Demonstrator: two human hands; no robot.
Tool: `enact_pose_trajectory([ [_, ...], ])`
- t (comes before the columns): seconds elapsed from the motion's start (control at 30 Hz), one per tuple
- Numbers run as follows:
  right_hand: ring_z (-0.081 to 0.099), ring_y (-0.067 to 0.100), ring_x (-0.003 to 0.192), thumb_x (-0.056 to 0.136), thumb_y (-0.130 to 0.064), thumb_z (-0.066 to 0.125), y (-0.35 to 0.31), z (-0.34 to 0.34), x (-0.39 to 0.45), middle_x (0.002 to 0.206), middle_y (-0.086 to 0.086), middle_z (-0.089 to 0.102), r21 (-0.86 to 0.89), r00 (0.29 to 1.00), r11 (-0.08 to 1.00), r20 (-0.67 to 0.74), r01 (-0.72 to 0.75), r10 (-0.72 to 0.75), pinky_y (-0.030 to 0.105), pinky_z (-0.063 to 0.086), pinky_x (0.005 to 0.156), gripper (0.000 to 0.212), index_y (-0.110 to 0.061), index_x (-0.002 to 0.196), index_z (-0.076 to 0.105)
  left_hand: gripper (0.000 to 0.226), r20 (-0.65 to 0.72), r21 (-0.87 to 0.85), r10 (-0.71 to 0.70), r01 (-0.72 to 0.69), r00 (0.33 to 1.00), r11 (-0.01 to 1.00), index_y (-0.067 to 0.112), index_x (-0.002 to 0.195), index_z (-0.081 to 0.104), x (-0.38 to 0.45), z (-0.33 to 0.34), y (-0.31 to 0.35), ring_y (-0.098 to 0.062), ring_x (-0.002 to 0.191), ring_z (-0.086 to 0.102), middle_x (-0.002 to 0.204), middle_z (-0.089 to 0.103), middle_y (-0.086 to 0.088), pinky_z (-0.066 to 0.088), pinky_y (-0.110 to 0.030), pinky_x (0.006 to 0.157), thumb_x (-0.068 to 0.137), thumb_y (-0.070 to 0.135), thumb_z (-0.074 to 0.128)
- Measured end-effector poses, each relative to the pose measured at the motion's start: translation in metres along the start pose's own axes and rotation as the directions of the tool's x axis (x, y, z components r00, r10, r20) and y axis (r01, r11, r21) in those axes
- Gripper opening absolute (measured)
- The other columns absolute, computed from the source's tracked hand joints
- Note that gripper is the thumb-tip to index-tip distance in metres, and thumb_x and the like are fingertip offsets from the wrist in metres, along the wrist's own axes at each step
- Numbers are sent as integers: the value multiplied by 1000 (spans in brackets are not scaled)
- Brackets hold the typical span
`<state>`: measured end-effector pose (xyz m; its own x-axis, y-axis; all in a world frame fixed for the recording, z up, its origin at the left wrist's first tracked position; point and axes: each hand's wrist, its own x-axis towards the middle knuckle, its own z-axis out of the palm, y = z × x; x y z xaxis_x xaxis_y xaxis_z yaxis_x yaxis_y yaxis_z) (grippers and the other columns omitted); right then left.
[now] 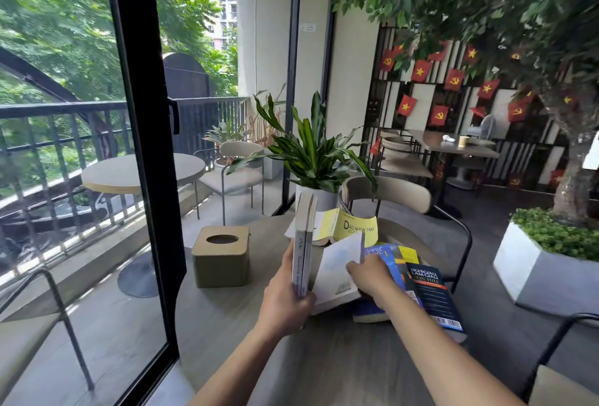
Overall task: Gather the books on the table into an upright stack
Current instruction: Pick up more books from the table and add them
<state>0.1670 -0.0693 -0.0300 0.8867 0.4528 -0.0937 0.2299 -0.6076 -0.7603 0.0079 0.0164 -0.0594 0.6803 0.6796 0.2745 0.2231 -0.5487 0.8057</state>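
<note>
My left hand (285, 295) grips two pale books (304, 243) standing upright on the round grey table (252, 302), spines toward me. My right hand (369, 276) holds a white book (340, 269) by its right edge, tilted up and leaning toward the upright pair. To the right, a blue book (389, 263) lies flat, with a dark book (432, 295) lying partly on it. A yellow book (353, 227) lies behind, near the table's far edge.
A tan tissue box (221, 256) stands on the table to the left of the books. A potted plant (311, 159) and a chair (398, 195) stand beyond the far edge. A glass door frame (142, 146) runs close along the left.
</note>
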Motion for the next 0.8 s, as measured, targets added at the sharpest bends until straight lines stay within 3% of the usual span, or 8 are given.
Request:
enact_pose_trajectory([
  [0.13, 60, 32, 94, 95, -19, 55, 0, 4, -17, 103, 14, 63, 94, 963, 977, -207, 193, -171, 31, 35, 63, 16, -7, 103, 48, 82, -5, -7, -2, 2, 1000, 1000, 30, 147, 27, 1, 0, -2, -31, 102, 62, 121, 65, -1, 49, -34, 76, 74, 19, 62],
  [0.23, 65, 32, 93, 97, -17, 56, 3, 10, -35, 105, 11, 67, 136, 860, 904, -393, 405, -326, 20, 34, 53, 23, -6, 114, 46, 80, 1, -8, -3, 3, 1000, 1000, 29, 146, 30, 2, 0, -5, -29, 98, 64, 113, 66, 4, 45, -29, 71, 74, 20, 61],
  [0.3, 67, 31, 89, 95, -15, 58, 7, 16, -39, 102, 11, 70, 151, 814, 856, -426, 494, -394, 23, 34, 54, 23, -8, 113, 44, 78, 13, -41, -10, 10, 1000, 999, 35, 145, 31, 3, 0, -7, -25, 98, 65, 107, 64, 12, 49, -29, 75, 73, 27, 61],
  [0.5, 63, 36, 101, 98, -19, 53, 24, 42, -47, 111, 14, 68, 161, 859, 850, -216, 501, -465, 29, 32, 63, 20, -17, 109, 35, 75, 41, -220, -115, 121, 993, 968, 42, 138, 43, 12, -7, 0, -17, 114, 60, 121, 65, 14, 46, -40, 101, 70, 72, 54],
  [0.6, 57, 36, 116, 101, -19, 46, 26, 43, -51, 125, 14, 60, 103, 883, 877, -46, 470, -467, 30, 38, 74, 34, -12, 130, 30, 87, 53, -304, -130, 140, 990, 942, 41, 138, 45, 14, -13, 8, -13, 118, 57, 124, 61, 17, 43, -40, 105, 64, 85, 54],
  [0.63, 53, 32, 123, 101, -19, 44, 27, 44, -53, 131, 7, 54, 80, 880, 878, 27, 471, -474, 29, 40, 82, 44, -12, 140, 24, 89, 47, -322, -123, 132, 991, 938, 41, 137, 46, 15, -16, 11, -11, 118, 57, 124, 61, 18, 43, -40, 105, 62, 87, 55],
  [0.7, 46, 15, 133, 99, -21, 47, 26, 45, -59, 138, -10, 44, 129, 821, 831, 133, 541, -555, 23, 38, 97, 56, -30, 144, 17, 89, 29, -344, -97, 101, 995, 933, 42, 131, 49, 19, -23, 19, -8, 114, 59, 122, 62, 19, 44, -38, 103, 57, 91, 56],
  [0.8, 30, -8, 136, 84, -41, 65, 21, 48, -59, 153, -29, 25, 140, 749, 777, 207, 614, -630, 21, 32, 109, 89, -48, 150, 6, 95, 0, -318, -61, 58, 998, 946, 35, 127, 49, 25, -32, 31, -6, 106, 60, 115, 64, 18, 46, -38, 96, 53, 95, 54],
])
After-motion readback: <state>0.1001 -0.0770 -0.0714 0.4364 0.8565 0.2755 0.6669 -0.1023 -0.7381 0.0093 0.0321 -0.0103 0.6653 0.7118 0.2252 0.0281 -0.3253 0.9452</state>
